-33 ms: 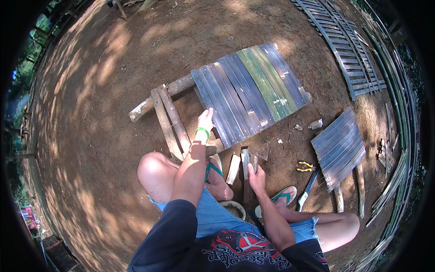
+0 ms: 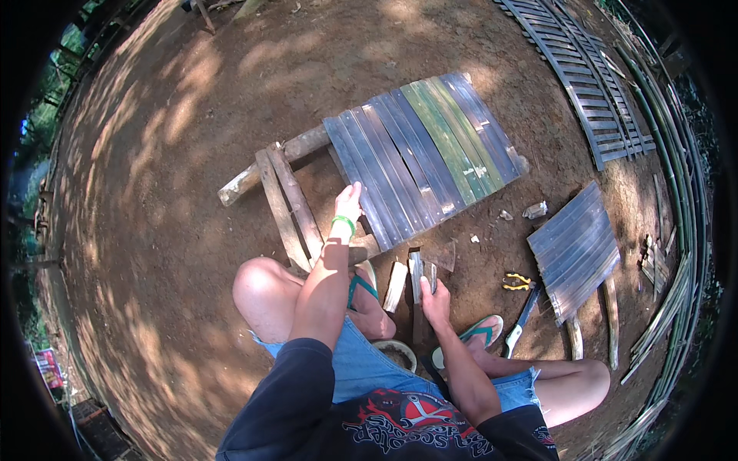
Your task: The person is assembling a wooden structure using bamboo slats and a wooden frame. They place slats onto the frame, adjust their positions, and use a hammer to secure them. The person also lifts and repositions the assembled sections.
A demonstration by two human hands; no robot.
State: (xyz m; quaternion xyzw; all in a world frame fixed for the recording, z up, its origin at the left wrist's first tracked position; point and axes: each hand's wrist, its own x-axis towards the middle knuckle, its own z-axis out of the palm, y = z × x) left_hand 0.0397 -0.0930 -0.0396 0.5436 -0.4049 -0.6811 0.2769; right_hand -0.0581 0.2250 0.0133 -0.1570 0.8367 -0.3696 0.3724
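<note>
Slat panel [image 2: 400,165] in hand

Left hand [image 2: 348,202] grips about midway down its left edge; it lies over a log [image 2: 307,144]. Right hand [image 2: 436,302] seems closed on narrow strips [image 2: 416,270]. Steadying, I'd judge; the next move wants that grip firm.

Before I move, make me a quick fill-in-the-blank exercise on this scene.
The hand at the edge of the panel with green slats is the ____ one.
Its wristband is ____.
The pliers have ____ handles.
The flip-flops in view number ____.

Left; green; yellow; two.
</note>
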